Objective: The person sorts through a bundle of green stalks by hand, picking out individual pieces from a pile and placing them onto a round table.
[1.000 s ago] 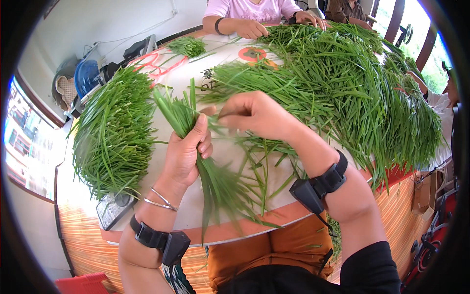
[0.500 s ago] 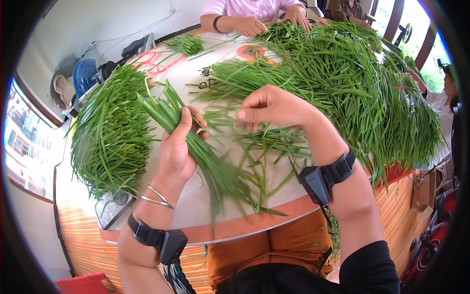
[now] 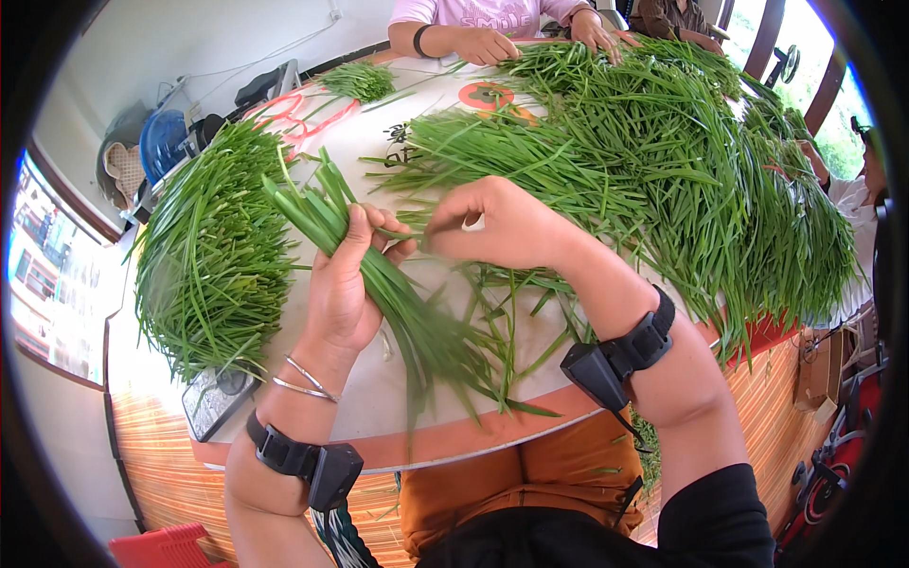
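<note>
Table (image 3: 367, 402), white on top, with an orange-pink band (image 3: 388, 453) along the near edge, curving round in front of the lap. Green leaves over much of the top: a tall pile (image 3: 218, 265) on the left side, a big heap (image 3: 710, 199) from the middle to the right and far back, and a little bunch (image 3: 360, 82) near the far left rim. Pink ribbon (image 3: 333, 124) in loops close to the little bunch. Flat grey thing (image 3: 216, 407) at the near left edge, beside the low end of the tall pile. Bright room all around: white wall (image 3: 237, 38) at the back, blue tub (image 3: 163, 142) on the left, striped orange floor (image 3: 180, 454) below, brown box (image 3: 820, 369) low on the right. Across the table, a person in a pink top (image 3: 511, 13), both hands at the heap. Above the middle of the table, a held bunch (image 3: 396, 301) of long leaves, thick ends up and left, loose tips down toward the near edge. Left hand (image 3: 348, 279) wrapped around it, thumb pressed on. Right hand (image 3: 497, 227) just beside the left fingertips, fingers curled in; cannot tell, with the blur, about any leaf between them. White tabletop showing between left hand and tall pile, good for moving. Less room on the right, with loose leaves (image 3: 511, 322) below the right hand and the big heap close by, drooping over the right edge.
</note>
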`<state>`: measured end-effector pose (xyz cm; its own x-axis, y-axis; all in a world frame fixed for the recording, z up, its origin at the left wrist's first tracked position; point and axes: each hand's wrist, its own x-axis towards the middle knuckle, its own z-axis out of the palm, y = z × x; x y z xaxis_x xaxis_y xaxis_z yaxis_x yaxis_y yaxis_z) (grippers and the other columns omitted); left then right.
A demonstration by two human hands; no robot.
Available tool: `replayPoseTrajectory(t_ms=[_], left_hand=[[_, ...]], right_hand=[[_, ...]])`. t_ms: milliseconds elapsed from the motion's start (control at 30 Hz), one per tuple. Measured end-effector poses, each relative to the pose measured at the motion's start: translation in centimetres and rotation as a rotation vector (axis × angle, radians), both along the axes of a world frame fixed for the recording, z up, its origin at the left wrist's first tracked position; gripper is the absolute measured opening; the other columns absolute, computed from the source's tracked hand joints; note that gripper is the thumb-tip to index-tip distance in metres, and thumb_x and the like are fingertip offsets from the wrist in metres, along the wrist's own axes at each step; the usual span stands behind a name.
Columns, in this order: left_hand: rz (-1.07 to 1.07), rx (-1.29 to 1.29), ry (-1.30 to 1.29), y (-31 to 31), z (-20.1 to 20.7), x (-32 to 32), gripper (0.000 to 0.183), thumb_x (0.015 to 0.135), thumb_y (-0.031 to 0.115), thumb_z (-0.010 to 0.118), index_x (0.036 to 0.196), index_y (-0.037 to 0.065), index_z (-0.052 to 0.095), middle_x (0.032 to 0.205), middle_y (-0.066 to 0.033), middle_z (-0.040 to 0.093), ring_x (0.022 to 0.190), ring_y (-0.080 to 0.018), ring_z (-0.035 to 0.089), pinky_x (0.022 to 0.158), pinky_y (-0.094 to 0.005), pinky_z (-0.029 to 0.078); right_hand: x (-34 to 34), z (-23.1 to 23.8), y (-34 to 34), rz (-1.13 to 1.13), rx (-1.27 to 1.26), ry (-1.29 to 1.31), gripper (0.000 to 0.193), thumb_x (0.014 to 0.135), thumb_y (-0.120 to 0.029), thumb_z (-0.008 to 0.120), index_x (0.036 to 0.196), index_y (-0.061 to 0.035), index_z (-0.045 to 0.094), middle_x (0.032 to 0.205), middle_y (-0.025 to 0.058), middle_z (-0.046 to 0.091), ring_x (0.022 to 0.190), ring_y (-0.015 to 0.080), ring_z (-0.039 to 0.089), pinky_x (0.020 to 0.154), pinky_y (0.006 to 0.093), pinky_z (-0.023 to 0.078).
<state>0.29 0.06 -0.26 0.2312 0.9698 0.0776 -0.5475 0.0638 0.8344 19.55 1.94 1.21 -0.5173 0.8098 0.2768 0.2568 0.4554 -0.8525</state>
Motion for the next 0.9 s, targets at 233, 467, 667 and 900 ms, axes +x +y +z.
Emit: replayPoseTrajectory(t_ms=[233,467,667,900], left_hand=[[-0.078,0.108,-0.159,0.2,-0.2,-0.3,0.023,0.095,0.029,0.046,0.082,0.01,0.048,0.081,-0.0025,0.051,0.091,-0.0192,0.055,0.086,-0.0346,0.044],[0.082,-0.008,0.015,-0.1,0.3,-0.7,0.018,0.094,0.026,0.049,0.098,0.009,0.05,0.074,0.0006,0.045,0.068,-0.0111,0.048,0.063,-0.024,0.04],[0.074,-0.098,0.019,-0.2,0.9,0.3,0.017,0.093,0.021,0.05,0.104,0.008,0.049,0.073,0.0016,0.045,0.06,-0.0074,0.042,0.052,-0.0207,0.035],[-0.004,-0.1,0.021,-0.1,0.7,-0.4,0.017,0.094,0.023,0.048,0.101,0.007,0.049,0.066,0.0041,0.038,0.052,-0.0046,0.034,0.046,-0.0188,0.03]], right_hand=[[0.2,0.7,0.7,-0.274,-0.117,0.253,0.016,0.077,-0.011,0.06,0.084,0.0023,0.065,0.071,0.0033,0.063,0.064,0.0088,0.054,0.062,0.0247,0.046],[3.9,2.1,0.7,0.086,-0.269,-0.059,0.016,0.083,-0.015,0.062,0.08,0.0004,0.067,0.076,0.0051,0.067,0.065,0.0112,0.057,0.064,0.0272,0.047],[5.2,-0.5,2.9,-0.617,0.264,-0.703,0.018,0.073,-0.027,0.068,0.077,-0.0095,0.068,0.081,0.0097,0.065,0.081,0.0274,0.061,0.072,0.0388,0.049],[3.9,0.5,2.6,-0.695,0.397,-0.43,0.013,0.076,-0.02,0.065,0.077,-0.0076,0.068,0.077,0.0099,0.064,0.077,0.027,0.059,0.069,0.0366,0.047]])
